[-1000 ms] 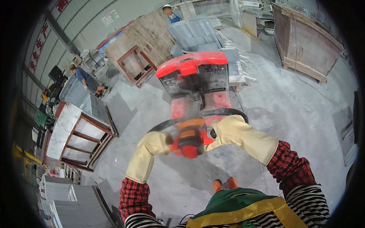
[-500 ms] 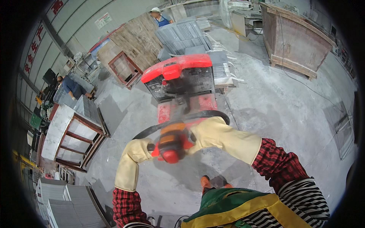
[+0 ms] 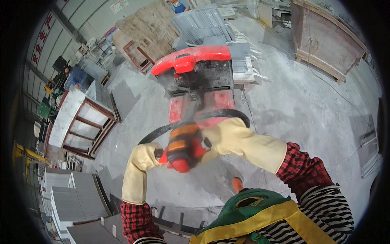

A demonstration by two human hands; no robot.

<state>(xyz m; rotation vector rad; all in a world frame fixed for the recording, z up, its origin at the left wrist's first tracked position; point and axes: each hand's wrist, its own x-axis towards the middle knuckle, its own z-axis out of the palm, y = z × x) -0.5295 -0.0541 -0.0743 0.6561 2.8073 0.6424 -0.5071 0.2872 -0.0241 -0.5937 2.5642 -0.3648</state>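
Both hands wear long cream rubber gloves and grip the control handle of a red powered pallet truck (image 3: 203,57). My left hand (image 3: 147,156) closes round the handle's left side. My right hand (image 3: 223,136) is wrapped round its right side, with the fingers partly hidden. Between them sits the blurred handle head (image 3: 181,144), black and orange with a red knob at the near end. A curved black guard bar (image 3: 239,114) runs beyond the hands. The truck's body stands ahead of me, joined to the handle by a dark arm.
Grey slabs (image 3: 203,24) are stacked just beyond the truck. A wooden-framed crate (image 3: 87,126) stands left, with a person in blue (image 3: 79,77) behind it. More slab stacks (image 3: 73,195) lie lower left. A large wooden box (image 3: 329,44) and a floor cable (image 3: 325,75) are at right.
The view has shifted, and slab stacks at the lower left show more. Both hands stay on the handle. One orange boot shows now instead of two.
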